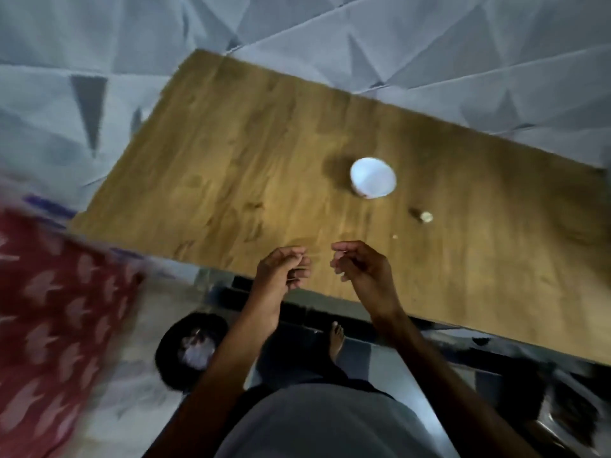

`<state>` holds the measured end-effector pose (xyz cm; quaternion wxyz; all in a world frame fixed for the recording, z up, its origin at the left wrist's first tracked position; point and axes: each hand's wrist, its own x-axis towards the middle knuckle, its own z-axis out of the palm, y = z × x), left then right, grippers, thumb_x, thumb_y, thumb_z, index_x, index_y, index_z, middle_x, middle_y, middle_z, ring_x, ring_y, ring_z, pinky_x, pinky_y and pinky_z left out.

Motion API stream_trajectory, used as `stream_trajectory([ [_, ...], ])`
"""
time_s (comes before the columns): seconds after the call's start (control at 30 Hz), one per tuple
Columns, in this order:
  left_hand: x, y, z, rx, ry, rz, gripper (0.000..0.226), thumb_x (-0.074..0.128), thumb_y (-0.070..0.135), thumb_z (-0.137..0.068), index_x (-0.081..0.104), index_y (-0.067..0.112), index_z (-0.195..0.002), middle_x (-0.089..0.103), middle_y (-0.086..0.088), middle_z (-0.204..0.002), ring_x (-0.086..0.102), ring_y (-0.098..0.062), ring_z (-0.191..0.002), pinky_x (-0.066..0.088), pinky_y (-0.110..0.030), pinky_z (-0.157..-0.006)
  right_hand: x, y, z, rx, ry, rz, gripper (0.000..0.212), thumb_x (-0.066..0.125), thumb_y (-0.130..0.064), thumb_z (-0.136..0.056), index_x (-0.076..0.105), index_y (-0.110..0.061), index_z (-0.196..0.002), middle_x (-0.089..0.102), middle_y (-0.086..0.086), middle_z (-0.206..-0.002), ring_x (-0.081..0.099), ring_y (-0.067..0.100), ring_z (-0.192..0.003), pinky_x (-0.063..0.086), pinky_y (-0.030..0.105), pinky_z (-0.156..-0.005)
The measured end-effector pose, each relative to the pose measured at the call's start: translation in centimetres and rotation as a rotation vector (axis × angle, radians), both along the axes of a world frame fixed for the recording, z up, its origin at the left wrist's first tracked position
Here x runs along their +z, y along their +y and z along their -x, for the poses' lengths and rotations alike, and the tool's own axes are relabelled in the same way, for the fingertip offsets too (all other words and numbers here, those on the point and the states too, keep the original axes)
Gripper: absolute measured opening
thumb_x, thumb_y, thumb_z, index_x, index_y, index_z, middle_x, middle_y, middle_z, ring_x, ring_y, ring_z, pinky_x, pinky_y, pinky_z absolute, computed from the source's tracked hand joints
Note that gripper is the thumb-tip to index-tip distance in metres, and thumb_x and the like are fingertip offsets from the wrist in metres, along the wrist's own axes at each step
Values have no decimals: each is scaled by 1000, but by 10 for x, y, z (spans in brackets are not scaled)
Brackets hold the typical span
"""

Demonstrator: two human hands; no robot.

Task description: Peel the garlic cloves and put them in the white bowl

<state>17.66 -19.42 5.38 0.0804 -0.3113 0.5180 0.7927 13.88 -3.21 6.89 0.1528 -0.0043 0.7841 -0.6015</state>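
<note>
I count one small pale garlic clove (426,216) on the brown wooden table (231,160), near one round white bowl (373,177). The left hand (284,269) and right hand (360,269) hover apart, fingers curled; blur hides any pinch.

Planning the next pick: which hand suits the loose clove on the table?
Right: the right hand is nearer the clove, which lies right of both hands; the left hand would likely reach across.

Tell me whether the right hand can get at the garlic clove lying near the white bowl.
Probably yes. The garlic clove lies on bare table, apart from the white bowl, beyond the right hand with nothing between. Its curled fingers may already hold something.
</note>
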Motion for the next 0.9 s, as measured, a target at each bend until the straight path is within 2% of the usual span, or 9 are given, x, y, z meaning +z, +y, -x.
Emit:
stream_trajectory([
  [0.1, 0, 56, 49, -81, 46, 95, 18, 52, -1, -94, 65, 10, -93, 64, -6, -78, 61, -6, -53, 41, -17, -49, -7, 56, 31, -76, -9, 38, 21, 56, 1, -93, 71, -11, -100, 72, 7, -79, 62, 14, -69, 49, 24, -60],
  [0.23, -13, 121, 103, -272, 85, 260, 15, 58, -3, -90, 68, 5, -96, 66, -5, -79, 62, -10, -60, 46, -20, -55, -25, 119, 67, -145, -27, 23, 21, 57, 1, -92, 72, -11, -99, 73, 4, -78, 63, 9, -66, 49, 22, -60],
  [0.37, -41, 170, 141, -459, 193, 760, 28, 54, -11, -79, 72, 10, -87, 71, 2, -82, 63, -5, -75, 49, -23, -73, -41, 164, 96, -197, -86, -3, 18, 59, -3, -92, 73, -13, -97, 74, 5, -78, 65, 11, -68, 52, 25, -61],
  [0.43, -51, 187, 150, -492, 192, 943, 28, 51, -7, -87, 72, 11, -95, 71, -3, -98, 63, -10, -89, 47, -21, -82, -50, 179, 108, -176, -98, -31, 15, 60, -7, -93, 73, -14, -97, 74, 5, -80, 66, 15, -70, 53, 27, -62],
  [0.57, -73, 202, 158, -551, 74, 1132, 29, 43, 10, -102, 62, 6, -124, 61, -10, -127, 57, -20, -115, 34, -17, -97, -64, 192, 128, -122, -91, -54, 14, 62, -10, -93, 74, -17, -94, 73, 1, -78, 67, 17, -70, 55, 31, -65],
  [0.7, -78, 198, 172, -695, 78, 1292, 30, 48, 14, -100, 59, 11, -128, 58, -7, -132, 52, -21, -123, 34, -27, -109, -70, 192, 143, -115, -71, -53, 14, 62, -9, -93, 74, -16, -94, 72, 0, -78, 67, 18, -70, 56, 32, -66],
  [0.73, -71, 195, 178, -671, 109, 1295, 27, 53, 10, -96, 64, 12, -121, 63, -6, -125, 56, -21, -118, 39, -28, -105, -71, 192, 147, -104, -60, -60, 13, 62, -10, -93, 73, -16, -94, 72, 1, -78, 68, 21, -70, 56, 33, -67],
  [0.8, -52, 186, 196, -505, 250, 1319, 15, 58, 6, -88, 70, 13, -93, 70, -3, -96, 65, -18, -91, 46, -22, -80, -74, 189, 155, -75, -14, -82, 11, 63, -14, -94, 74, -16, -94, 72, 1, -77, 68, 22, -70, 57, 35, -67],
  [0.9, -28, 159, 231, -290, 271, 1362, 16, 55, 1, -85, 65, 8, -75, 64, -2, -72, 55, -12, -65, 36, -13, -59, -75, 181, 170, -62, 45, -120, 11, 63, -14, -95, 74, -13, -96, 72, -1, -80, 68, 19, -68, 58, 35, -66],
])
